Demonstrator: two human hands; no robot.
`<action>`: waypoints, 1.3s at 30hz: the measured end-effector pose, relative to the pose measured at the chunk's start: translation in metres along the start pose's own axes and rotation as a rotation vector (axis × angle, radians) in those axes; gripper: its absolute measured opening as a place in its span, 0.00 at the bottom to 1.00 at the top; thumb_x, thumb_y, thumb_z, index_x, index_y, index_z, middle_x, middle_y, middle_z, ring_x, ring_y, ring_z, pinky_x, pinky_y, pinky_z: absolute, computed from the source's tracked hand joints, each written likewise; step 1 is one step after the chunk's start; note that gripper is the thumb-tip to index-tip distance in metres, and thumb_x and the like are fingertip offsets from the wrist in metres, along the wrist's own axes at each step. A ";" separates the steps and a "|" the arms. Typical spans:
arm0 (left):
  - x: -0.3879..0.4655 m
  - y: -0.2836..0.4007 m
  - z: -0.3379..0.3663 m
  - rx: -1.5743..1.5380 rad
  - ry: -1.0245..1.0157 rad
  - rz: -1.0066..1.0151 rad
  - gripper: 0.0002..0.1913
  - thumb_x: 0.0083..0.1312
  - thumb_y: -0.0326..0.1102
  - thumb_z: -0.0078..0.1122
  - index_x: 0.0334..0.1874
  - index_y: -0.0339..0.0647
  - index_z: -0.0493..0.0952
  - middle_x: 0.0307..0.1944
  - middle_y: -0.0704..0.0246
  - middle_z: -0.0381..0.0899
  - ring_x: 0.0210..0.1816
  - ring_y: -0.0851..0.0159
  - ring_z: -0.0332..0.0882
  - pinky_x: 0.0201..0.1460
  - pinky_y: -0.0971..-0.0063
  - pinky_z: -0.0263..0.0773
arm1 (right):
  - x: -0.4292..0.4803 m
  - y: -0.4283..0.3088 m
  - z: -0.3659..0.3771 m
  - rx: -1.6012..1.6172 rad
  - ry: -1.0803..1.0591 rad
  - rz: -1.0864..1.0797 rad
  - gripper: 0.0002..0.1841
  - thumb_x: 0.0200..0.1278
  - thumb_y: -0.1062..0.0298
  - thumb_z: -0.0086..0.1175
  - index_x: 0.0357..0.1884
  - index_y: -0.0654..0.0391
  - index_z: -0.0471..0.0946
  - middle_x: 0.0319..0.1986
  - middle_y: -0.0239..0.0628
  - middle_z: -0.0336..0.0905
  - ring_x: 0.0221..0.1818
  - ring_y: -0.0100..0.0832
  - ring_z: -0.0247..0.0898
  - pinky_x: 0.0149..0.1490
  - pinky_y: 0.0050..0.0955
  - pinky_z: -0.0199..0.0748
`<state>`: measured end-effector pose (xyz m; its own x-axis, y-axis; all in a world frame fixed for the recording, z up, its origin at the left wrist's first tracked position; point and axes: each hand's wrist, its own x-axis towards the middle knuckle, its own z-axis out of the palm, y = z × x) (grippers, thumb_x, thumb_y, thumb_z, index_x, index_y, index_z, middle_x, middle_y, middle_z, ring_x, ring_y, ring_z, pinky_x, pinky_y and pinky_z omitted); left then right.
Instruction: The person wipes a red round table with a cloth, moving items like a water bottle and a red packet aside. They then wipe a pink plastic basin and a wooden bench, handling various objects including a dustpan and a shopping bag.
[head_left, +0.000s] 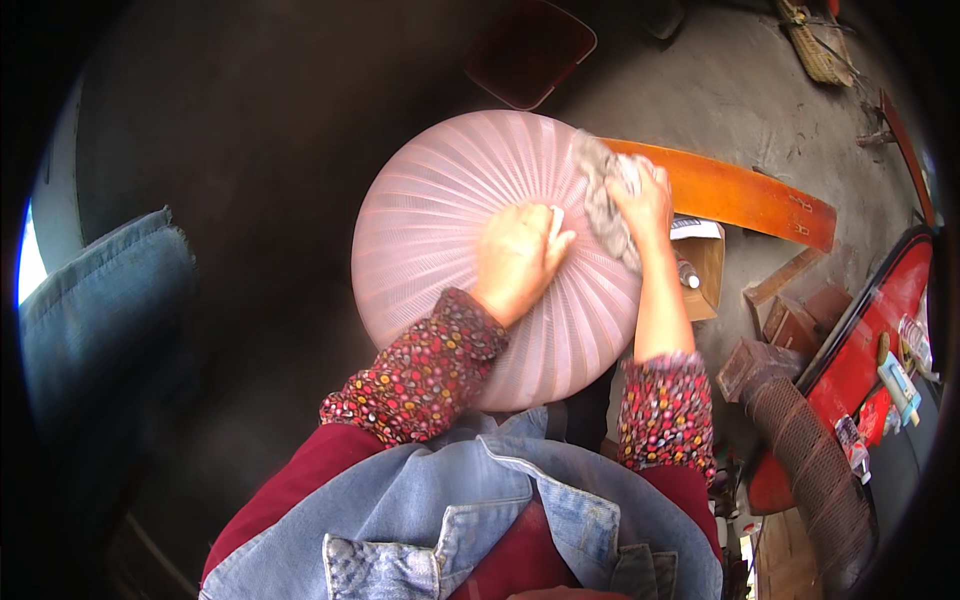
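A large round pink cover with ribs fanning out from its middle and a fine mesh-like surface lies before my chest. My left hand is closed at its centre, and a small white piece shows beside the thumb. What the fingers grip there is mostly hidden under the hand. Along the cover's right upper side, my right hand clutches a grey cloth, bunched and slightly blurred against the surface.
An orange wooden board runs behind my right hand. Below it stands a cardboard box with a bottle. A red surface with small items and a ribbed duct are at right. Blue denim fabric is at left.
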<state>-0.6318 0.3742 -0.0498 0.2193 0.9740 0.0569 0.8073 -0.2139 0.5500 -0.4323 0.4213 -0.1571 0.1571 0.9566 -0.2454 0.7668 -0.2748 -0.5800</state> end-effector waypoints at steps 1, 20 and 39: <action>-0.001 0.004 0.003 0.000 0.013 0.024 0.11 0.59 0.37 0.65 0.34 0.39 0.74 0.32 0.61 0.77 0.37 0.53 0.75 0.42 0.59 0.69 | 0.028 0.001 0.011 -0.004 -0.042 0.029 0.35 0.52 0.47 0.66 0.61 0.57 0.77 0.53 0.52 0.73 0.58 0.51 0.71 0.63 0.40 0.68; -0.027 0.019 0.014 -0.029 -0.002 0.014 0.11 0.56 0.33 0.54 0.41 0.40 0.77 0.34 0.67 0.75 0.38 0.63 0.72 0.40 0.69 0.65 | 0.163 0.012 0.106 -0.018 -0.655 0.021 0.33 0.58 0.41 0.58 0.62 0.49 0.77 0.57 0.43 0.80 0.62 0.42 0.73 0.66 0.35 0.66; -0.041 0.044 0.042 -2.042 -0.489 -0.679 0.20 0.72 0.41 0.42 0.61 0.40 0.71 0.63 0.62 0.72 0.63 0.60 0.68 0.67 0.63 0.61 | 0.140 -0.172 0.202 -0.647 -0.970 -0.499 0.21 0.56 0.53 0.58 0.47 0.54 0.85 0.46 0.47 0.85 0.48 0.42 0.83 0.52 0.39 0.79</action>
<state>-0.5828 0.3223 -0.0628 0.5797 0.6866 -0.4388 -0.6386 0.7173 0.2786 -0.6677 0.5828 -0.2486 -0.5444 0.4035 -0.7354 0.8171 0.4532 -0.3563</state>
